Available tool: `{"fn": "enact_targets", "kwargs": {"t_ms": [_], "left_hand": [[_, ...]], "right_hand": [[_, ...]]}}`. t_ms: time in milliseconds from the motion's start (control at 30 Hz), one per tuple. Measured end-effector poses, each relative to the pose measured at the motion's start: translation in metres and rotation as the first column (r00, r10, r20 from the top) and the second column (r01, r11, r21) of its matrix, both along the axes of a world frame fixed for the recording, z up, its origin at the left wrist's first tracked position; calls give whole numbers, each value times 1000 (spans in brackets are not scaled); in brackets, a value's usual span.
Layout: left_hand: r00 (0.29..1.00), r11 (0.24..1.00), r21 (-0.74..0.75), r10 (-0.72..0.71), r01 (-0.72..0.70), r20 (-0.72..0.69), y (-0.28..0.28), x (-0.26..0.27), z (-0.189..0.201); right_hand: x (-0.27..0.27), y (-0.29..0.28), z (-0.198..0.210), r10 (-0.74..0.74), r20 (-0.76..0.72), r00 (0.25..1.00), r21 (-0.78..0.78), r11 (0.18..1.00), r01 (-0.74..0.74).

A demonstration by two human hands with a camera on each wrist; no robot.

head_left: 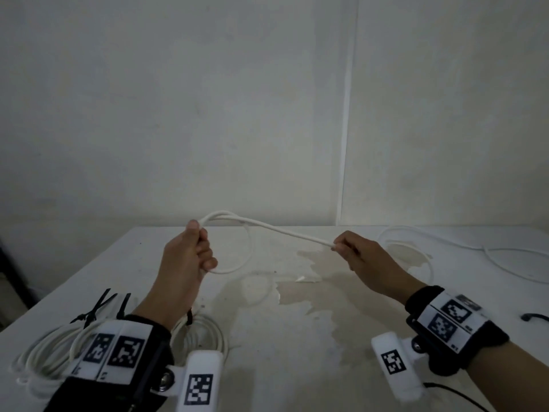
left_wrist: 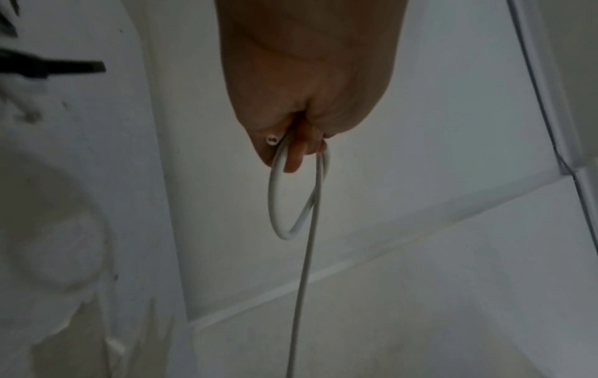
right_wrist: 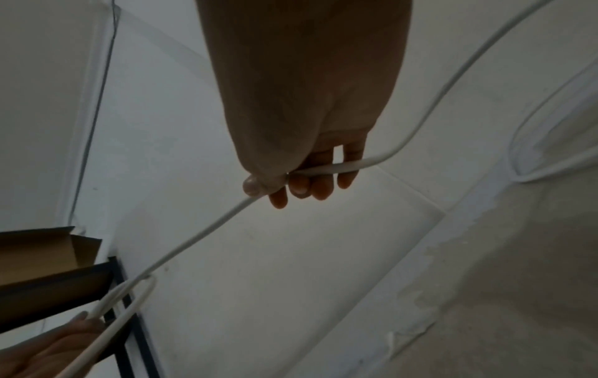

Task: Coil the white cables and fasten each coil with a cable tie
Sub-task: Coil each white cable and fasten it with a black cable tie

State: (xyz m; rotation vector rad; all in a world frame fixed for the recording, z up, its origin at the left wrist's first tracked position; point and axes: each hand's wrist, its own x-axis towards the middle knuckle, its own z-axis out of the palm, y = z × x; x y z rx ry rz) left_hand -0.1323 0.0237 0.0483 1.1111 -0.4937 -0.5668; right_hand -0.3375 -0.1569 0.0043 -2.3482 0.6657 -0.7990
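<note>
Holding one small loop, left hand (head_left: 190,254) fingers curl round white cable (head_left: 285,231); right hand (head_left: 359,257) pinches the run. Cable looks light, springy w/ smooth jacket — prob. best gripped at the crossing.

Head view downward; wrist views close along hands (head_left: 276,257).

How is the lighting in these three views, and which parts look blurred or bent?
Head view: dim, even light, corners darkened; the white cable between left hand and right hand is sharp. Left wrist view: the hand is a dark shape; the coiled cables at the left edge are blurred. Right wrist view: backlit hand, wall lines bent by the lens.
</note>
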Motion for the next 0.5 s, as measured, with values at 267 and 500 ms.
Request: {"fn": "enact_targets", "kwargs": {"t_ms": [267, 500], "left_hand": [[976, 987, 64, 134, -147, 174, 12, 22, -3], [830, 962, 67, 192, -265, 523, 4, 2, -5]], "right_hand": [[18, -13, -2, -47, -117, 992, -302, 953, 10], [65, 16, -9, 34, -258, 965, -660, 724, -202]]}}
